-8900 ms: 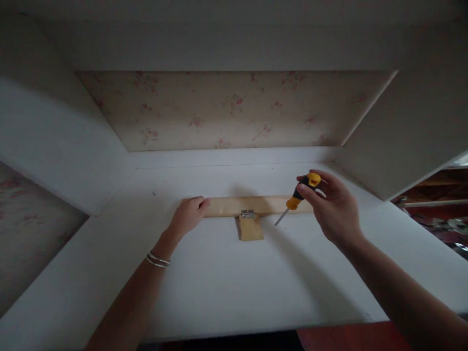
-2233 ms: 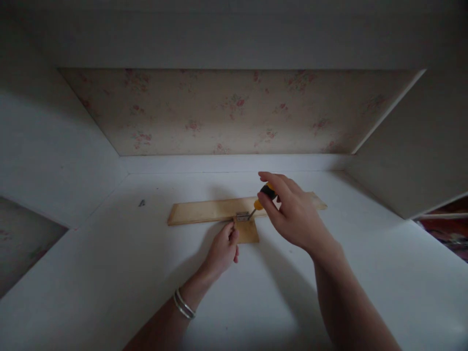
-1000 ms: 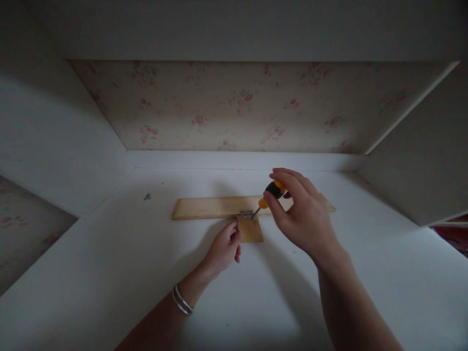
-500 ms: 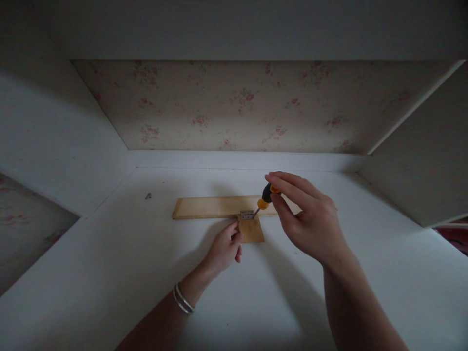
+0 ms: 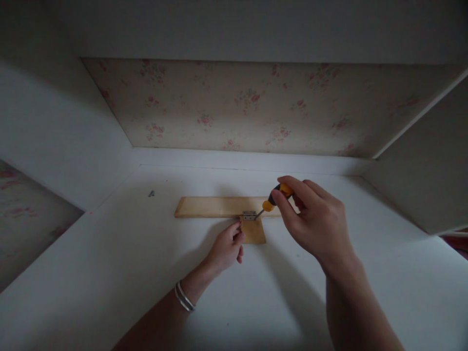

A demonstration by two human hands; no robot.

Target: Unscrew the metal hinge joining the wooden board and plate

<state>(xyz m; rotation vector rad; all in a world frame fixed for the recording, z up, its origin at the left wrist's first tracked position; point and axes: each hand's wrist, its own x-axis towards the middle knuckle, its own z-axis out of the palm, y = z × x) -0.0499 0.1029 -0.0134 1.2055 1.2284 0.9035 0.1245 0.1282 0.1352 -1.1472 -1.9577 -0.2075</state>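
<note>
Since the earliest frame, the left hand (image 5: 225,247) has moved from the left part of the long, pale wooden strip (image 5: 208,206) to the small, rectangular tan wooden piece (image 5: 253,233), and the yellow-and-black screwdriver (image 5: 271,201) has come to the silver metal hinge (image 5: 249,215).

Left hand: narrow, pinching the tan piece at its left edge. Right hand (image 5: 316,217): fingers closed around the screwdriver handle, shaft slanting down to the left, tip at the hinge's lower right corner.

Hinge bridges the strip's near edge and the tan piece; both lie on the white surface (image 5: 146,268). Handle is partly covered by fingers; whether it bears lettering cannot be told. Small grey items (image 5: 151,193), too small to identify, lie beyond the strip's left end.
</note>
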